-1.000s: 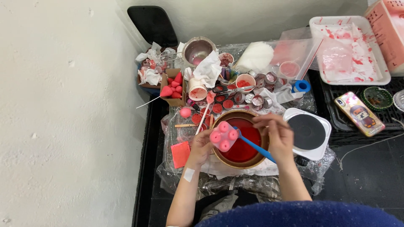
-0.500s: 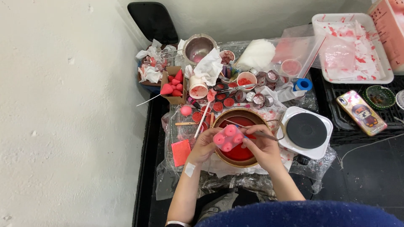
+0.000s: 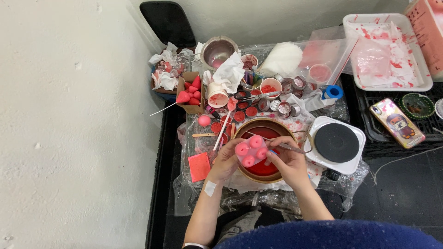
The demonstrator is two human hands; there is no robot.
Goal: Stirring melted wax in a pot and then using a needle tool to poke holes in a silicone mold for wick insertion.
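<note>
Two hands over a cluttered wax-working station, head view only.

Left hand [image 3: 227, 160]: fingers curled and clamped on the left edge of a pink silicone mould [image 3: 251, 151], four round cavities filled with pink wax, held tilted above a copper-coloured bowl [image 3: 244, 127] of red liquid wax.

Right hand [image 3: 288, 162]: fingers closed together against the mould's right edge, pinching what looks like a thin metal tool [image 3: 291, 148] lying across the bowl's rim; exact grip on the tool hard to tell.

Surroundings: white hotplate with black round top [image 3: 336, 143] just right of the bowl; small round tins [image 3: 251, 111] of red wax in rows behind it; wooden stick [image 3: 203, 135] and pink square sheet [image 3: 199, 166] to the left; cardboard box of red strawberry shapes [image 3: 190, 93]; steel pot [image 3: 218, 50]; white tray with stained paper [image 3: 386, 50] far right; phone in patterned case [image 3: 397, 122]; blue tape roll [image 3: 332, 91].

Handling judgement: best kept level and centred over the bowl so drips fall back in; steady two-sided hold, light pressure only, since soft silicone would likely flex and spill or mar the cavities.
</note>
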